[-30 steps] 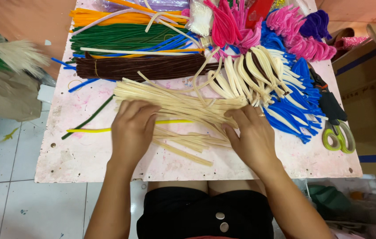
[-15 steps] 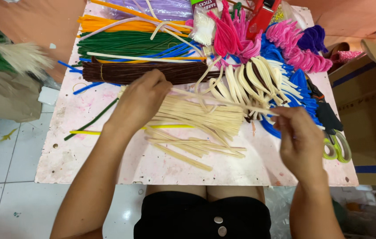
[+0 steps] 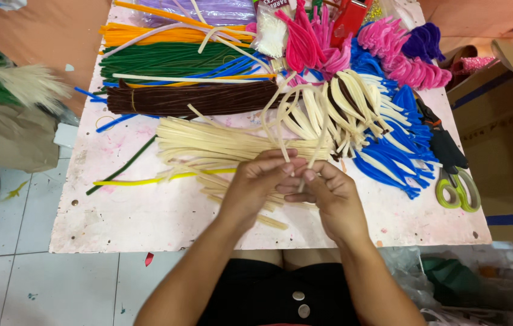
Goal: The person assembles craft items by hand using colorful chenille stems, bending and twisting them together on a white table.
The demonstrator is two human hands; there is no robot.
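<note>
While the heap of straight cream pipe cleaners [image 3: 220, 145] lies with its long axis running left to right across the pink-stained white table [image 3: 117, 211], one cream stem [image 3: 280, 142] stands out of it, rising away from the person and bending over above the two hands. At the left, the left hand [image 3: 256, 184] sits over the near edge of that heap, its fingers curled together and pinched on the stem's lower end. Just right of it and touching it, the right hand [image 3: 329, 196] closes thumb and forefinger on the same stem, so both hands meet at one point. Both forearms come up from the lap and converge. Further right lie looped cream pieces [image 3: 353, 115], blue stems [image 3: 401, 163] and green-handled scissors [image 3: 458, 190].
</note>
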